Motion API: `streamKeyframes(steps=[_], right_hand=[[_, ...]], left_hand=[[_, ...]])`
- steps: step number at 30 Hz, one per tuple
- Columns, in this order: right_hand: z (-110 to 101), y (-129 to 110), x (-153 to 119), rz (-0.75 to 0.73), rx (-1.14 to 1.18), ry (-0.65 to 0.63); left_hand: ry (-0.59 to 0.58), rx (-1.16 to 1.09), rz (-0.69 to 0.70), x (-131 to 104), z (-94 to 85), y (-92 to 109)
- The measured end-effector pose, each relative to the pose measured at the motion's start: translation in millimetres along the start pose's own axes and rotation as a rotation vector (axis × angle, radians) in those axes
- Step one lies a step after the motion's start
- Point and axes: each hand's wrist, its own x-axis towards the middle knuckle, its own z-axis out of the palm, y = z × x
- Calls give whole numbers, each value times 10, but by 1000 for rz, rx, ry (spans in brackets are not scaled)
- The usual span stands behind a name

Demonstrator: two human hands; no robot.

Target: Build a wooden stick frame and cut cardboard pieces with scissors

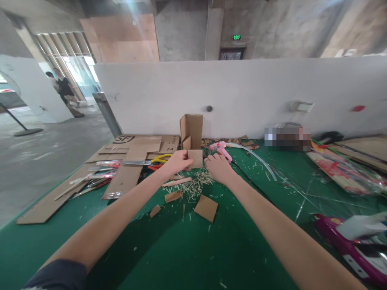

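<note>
My left hand [181,160] pinches the left side of a small cardboard square [196,158], which stands upright in front of a taller folded cardboard piece [194,131]. At the square's right edge is my right hand [217,167], its fingers curled together; whether they grip anything is too small to tell. A pink glue gun [223,151] lies just behind my right hand. Below the hands are a pile of thin shreds [195,186] and a loose cardboard square [206,208].
Scissors with yellow handles [161,160] and cardboard sheets [122,177] lie left on the green table [181,257]. A purple object [341,245] sits at the right front. A white partition [151,96] stands behind. Two people [64,86] are far left.
</note>
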Motion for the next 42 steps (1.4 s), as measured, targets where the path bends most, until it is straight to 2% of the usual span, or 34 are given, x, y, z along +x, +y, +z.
streamKeyframes(steps=[5,11,20,25,27,29,33,36,39,42], right_hand=[[-55,62,-239,149,39,-8],[-26,-35,-499,276,235,30],[202,72,-358,377,632,199],[157,112,-363,461,861,374],[127,105,-386,460,954,400],[109,93,-403,426,933,401],[84,74,-415,361,672,519],[46,60,-429,368,541,571],[33,33,-455,323,600,528],[97,1,-469,231,715,411]], left_hand=[[61,54,-46,30,-26,-59],[56,73,-68,44,23,-154],[3,128,-43,-28,103,-143],[3,149,-23,-29,137,-153],[-2,148,-4,-46,154,-135],[-7,147,13,-66,170,-114],[-11,154,35,-97,187,-91],[-2,158,39,-108,193,-82],[3,143,43,-117,201,-69],[14,106,66,-124,206,-67]])
